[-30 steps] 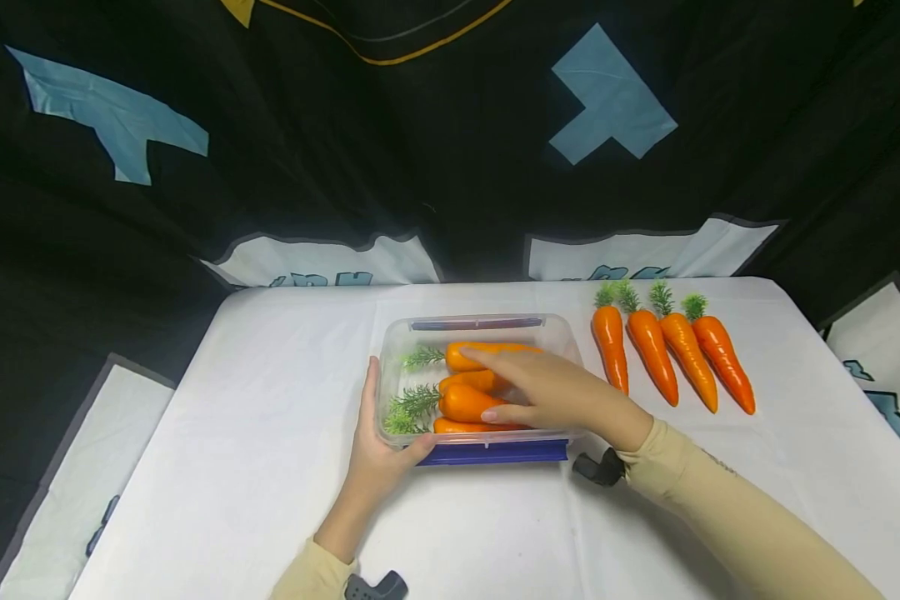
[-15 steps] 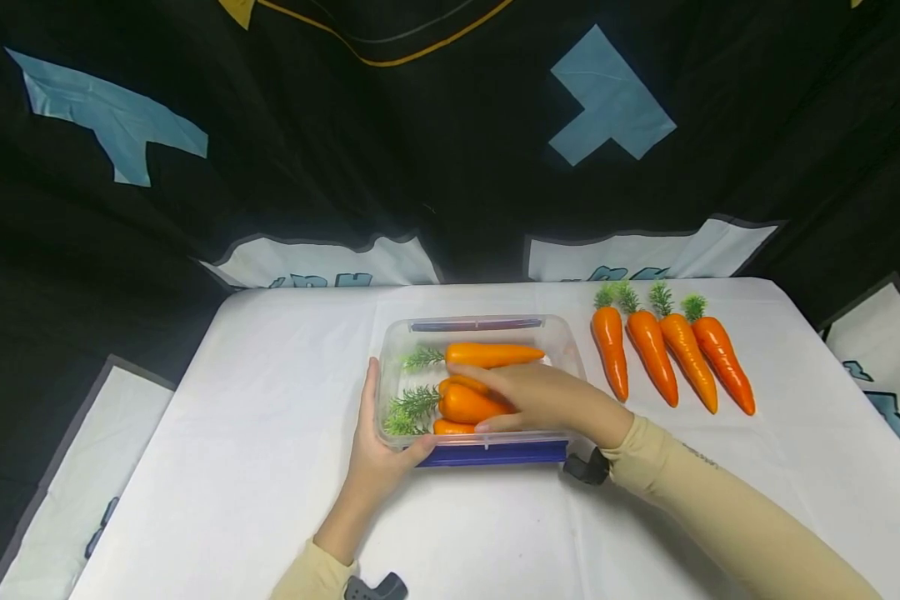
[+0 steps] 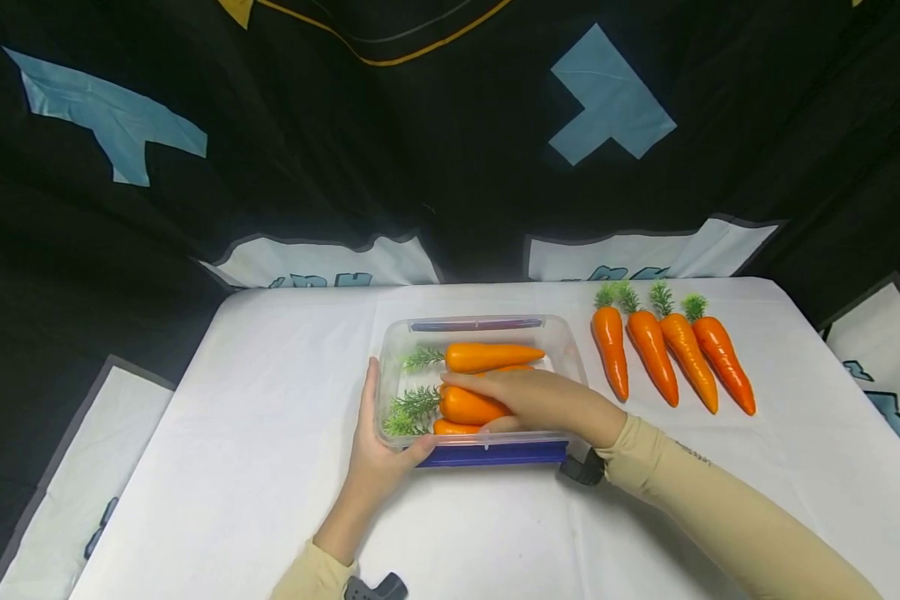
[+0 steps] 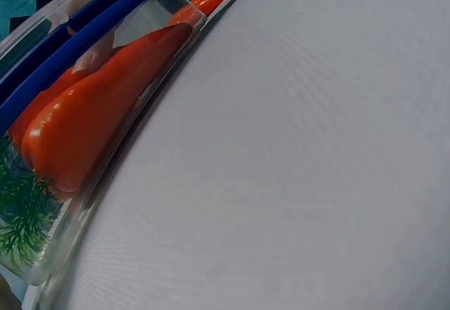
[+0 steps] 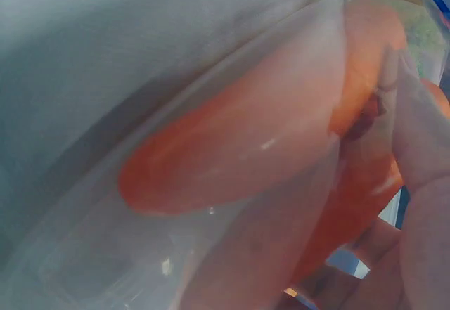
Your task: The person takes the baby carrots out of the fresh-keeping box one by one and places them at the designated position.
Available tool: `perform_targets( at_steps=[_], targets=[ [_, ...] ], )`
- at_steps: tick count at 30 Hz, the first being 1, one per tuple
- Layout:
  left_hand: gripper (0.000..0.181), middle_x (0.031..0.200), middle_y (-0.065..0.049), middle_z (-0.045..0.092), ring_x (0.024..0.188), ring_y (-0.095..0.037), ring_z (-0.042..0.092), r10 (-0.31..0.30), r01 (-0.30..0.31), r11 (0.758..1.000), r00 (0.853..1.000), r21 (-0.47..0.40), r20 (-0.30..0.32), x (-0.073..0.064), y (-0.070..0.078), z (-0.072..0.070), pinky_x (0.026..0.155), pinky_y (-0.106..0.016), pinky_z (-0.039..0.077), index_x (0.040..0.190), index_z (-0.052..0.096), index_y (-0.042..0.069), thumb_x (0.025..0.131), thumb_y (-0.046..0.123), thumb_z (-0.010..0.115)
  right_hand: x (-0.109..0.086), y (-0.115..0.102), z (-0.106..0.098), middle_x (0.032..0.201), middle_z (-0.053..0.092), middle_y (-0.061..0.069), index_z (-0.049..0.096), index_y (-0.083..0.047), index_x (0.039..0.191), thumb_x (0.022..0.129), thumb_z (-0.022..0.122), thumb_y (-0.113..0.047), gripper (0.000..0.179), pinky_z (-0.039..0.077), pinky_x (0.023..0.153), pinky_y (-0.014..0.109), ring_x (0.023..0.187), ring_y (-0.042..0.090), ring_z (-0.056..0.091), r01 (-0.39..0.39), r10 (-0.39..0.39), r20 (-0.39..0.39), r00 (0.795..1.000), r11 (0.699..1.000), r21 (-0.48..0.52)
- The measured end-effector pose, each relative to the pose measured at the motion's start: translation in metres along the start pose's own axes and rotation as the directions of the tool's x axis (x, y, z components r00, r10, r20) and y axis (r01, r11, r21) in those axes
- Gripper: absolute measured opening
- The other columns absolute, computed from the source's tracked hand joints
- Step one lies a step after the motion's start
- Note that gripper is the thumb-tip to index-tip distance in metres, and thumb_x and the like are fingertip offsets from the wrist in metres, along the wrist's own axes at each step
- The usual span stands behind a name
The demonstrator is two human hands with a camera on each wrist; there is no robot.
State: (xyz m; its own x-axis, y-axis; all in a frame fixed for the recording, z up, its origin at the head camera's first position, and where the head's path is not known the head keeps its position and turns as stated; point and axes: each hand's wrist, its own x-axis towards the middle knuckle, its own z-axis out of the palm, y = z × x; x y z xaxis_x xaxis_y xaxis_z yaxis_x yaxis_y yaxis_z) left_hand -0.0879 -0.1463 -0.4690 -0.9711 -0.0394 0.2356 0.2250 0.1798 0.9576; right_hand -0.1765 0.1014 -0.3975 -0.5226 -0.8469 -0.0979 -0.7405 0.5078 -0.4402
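A clear plastic container with blue latches sits mid-table, with several orange carrots lying in it, green tops to the left. At its front left corner my left hand holds on, fingers along the side wall and thumb on the front rim. My right hand reaches inside and grips a carrot near the front, fingers over its far side and thumb on its near side. Farther back lies another carrot; a front carrot lies against the near wall, seen through the plastic in the left wrist view.
Several more carrots lie in a row on the white table right of the container, tops away from me. A blue latch hangs at the container's front. Behind the table hangs a dark patterned cloth.
My right hand has shifted from over the rear carrot toward the front, its fingers now around a nearer carrot. The left hand and container have stayed put.
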Motion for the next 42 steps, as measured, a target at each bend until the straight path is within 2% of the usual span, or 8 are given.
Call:
perform_targets(
  at_steps=[6,12,17,21,27,34,37,42],
  targets=[
    [0.122,0.169,0.000,0.005,0.154,-0.026,0.010,0.003,-0.003,1.000,1.000,0.000,-0.001,0.000,0.000,0.000,0.121,-0.064,0.016,0.158,0.003,0.040,0.072,0.022,0.087,0.000,0.001,0.001,0.150,0.050,-0.007,0.024,-0.042,0.156,0.090,0.062,-0.056,0.077,0.049,0.108,0.040,0.118,0.014,0.063,0.002,-0.002,0.000,1.000,0.999,0.039],
    [0.121,0.169,0.003,0.005,0.154,-0.025,0.010,-0.004,0.004,1.000,1.000,0.002,-0.001,0.000,0.000,0.000,0.121,-0.064,0.015,0.158,0.003,0.041,0.072,0.021,0.087,0.000,0.000,0.001,0.139,0.060,-0.004,0.024,-0.043,0.156,0.094,0.061,-0.052,0.073,0.051,0.104,0.043,0.110,0.015,0.065,-0.053,0.053,-0.002,0.999,0.997,0.052],
    [0.121,0.168,0.008,0.007,0.154,-0.023,0.010,-0.005,0.005,1.000,1.000,0.009,-0.003,-0.001,0.001,0.000,0.122,-0.062,0.015,0.158,0.004,0.041,0.072,0.020,0.086,0.000,-0.001,0.000,0.126,0.065,-0.004,0.021,-0.039,0.158,0.095,0.058,-0.053,0.074,0.054,0.098,0.039,0.097,0.013,0.064,-0.066,0.066,-0.105,0.992,0.998,0.000],
    [0.121,0.168,0.007,0.006,0.154,-0.023,0.009,-0.004,0.004,1.000,1.000,0.007,-0.005,-0.001,0.001,0.000,0.122,-0.063,0.014,0.158,0.004,0.041,0.073,0.019,0.086,0.000,-0.003,-0.003,0.115,0.065,-0.005,0.023,-0.034,0.158,0.096,0.059,-0.051,0.074,0.055,0.095,0.037,0.097,0.012,0.063,-0.048,0.038,-0.234,0.972,0.998,-0.034],
    [0.120,0.168,0.005,0.005,0.155,-0.026,0.010,-0.007,0.007,1.000,1.000,-0.005,0.000,-0.001,0.002,0.000,0.121,-0.062,0.017,0.158,0.003,0.040,0.074,0.019,0.085,-0.006,-0.012,-0.016,0.110,0.066,-0.003,0.017,-0.028,0.160,0.096,0.058,-0.051,0.079,0.059,0.085,0.036,0.090,0.014,0.064,-0.121,0.099,-0.423,0.901,0.992,-0.027],
    [0.121,0.168,0.008,0.007,0.155,-0.023,0.008,-0.009,0.009,1.000,1.000,-0.017,-0.006,-0.001,0.001,0.000,0.122,-0.063,0.012,0.161,0.003,0.029,0.073,0.021,0.086,-0.025,-0.017,-0.033,0.101,0.066,0.008,0.015,-0.019,0.160,0.093,0.064,-0.039,0.085,0.054,0.064,0.030,0.076,0.019,0.059,-0.174,0.159,-0.611,0.775,0.984,0.035],
    [0.121,0.168,0.008,0.007,0.155,-0.023,0.009,-0.010,0.010,1.000,1.000,-0.021,-0.007,-0.001,0.001,0.000,0.122,-0.062,0.013,0.161,0.004,0.030,0.073,0.020,0.086,-0.036,-0.017,-0.037,0.104,0.065,0.014,0.014,-0.016,0.159,0.092,0.066,-0.031,0.087,0.053,0.060,0.030,0.072,0.021,0.059,-0.172,0.164,-0.671,0.723,0.984,0.055],
    [0.121,0.168,0.006,0.006,0.155,-0.023,0.009,-0.011,0.010,1.000,1.000,-0.013,-0.006,0.000,0.001,0.001,0.122,-0.063,0.014,0.160,0.004,0.035,0.073,0.020,0.086,-0.056,-0.011,-0.034,0.108,0.062,0.018,0.013,-0.017,0.159,0.091,0.067,-0.026,0.087,0.054,0.060,0.033,0.070,0.023,0.059,-0.201,0.197,-0.730,0.655,0.976,0.083]
  ],
)
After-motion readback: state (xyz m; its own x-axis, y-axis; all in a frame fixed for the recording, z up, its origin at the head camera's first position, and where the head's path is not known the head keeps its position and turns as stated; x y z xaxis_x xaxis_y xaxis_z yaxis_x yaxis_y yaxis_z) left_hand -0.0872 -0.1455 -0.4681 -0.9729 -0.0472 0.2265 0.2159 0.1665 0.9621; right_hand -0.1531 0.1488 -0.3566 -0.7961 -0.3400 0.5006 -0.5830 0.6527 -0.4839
